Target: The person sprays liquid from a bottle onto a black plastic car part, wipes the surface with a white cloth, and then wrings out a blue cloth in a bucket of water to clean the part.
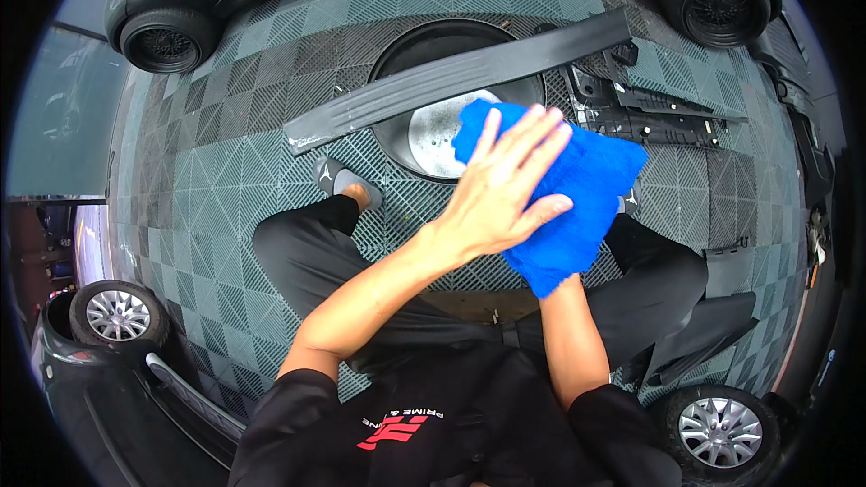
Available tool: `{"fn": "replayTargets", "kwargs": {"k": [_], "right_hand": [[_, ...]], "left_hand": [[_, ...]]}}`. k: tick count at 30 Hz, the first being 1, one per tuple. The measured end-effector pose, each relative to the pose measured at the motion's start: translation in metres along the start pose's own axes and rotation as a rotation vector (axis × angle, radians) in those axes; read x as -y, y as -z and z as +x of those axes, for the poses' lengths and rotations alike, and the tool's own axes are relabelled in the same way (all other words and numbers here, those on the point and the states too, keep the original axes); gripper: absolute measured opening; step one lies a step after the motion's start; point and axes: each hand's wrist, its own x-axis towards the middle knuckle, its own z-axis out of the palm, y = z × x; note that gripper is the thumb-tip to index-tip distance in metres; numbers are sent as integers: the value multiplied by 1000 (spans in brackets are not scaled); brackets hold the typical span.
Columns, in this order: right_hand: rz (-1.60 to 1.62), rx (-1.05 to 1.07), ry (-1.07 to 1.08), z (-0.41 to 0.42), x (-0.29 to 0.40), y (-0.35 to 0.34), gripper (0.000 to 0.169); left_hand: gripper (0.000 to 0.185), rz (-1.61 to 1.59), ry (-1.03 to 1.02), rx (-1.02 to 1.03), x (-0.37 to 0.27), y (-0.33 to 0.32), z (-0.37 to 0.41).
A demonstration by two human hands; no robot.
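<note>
A bright blue microfiber cloth [582, 189] is spread between my two hands, above my lap and the near side of a tub. My left hand [504, 182] lies palm down on top of it, with its fingers straight and apart. My right forearm runs up beneath the cloth, which hides my right hand, so its grip does not show. Beyond the hands, a long dark plastic trim panel [460, 74], ribbed lengthwise, rests slantwise across a round black tub [419, 44]. Whitish, sudsy-looking liquid [433, 135] shows inside the tub.
More black trim pieces [609, 108] lie right of the tub, and dark panels [703, 331] sit by my right leg. A dark car with black wheels [162, 40] stands ahead. Silver-rimmed wheels [118, 314] flank me behind. Grey-green interlocking tiles [216, 189] cover the floor.
</note>
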Motion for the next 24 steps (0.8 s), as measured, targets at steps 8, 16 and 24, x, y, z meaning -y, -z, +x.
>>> {"fn": "replayTargets", "kwargs": {"k": [8,16,24], "right_hand": [[-58,60,-8,6,1,-6,65],[-129,105,11,9,-13,-12,65],[-441,251,125,15,-5,-16,66]], "left_hand": [[93,61,37,3,-18,-30,-24],[100,40,-147,124,1,-9,-21],[112,-693,320,-377,-23,6,-42]]}}
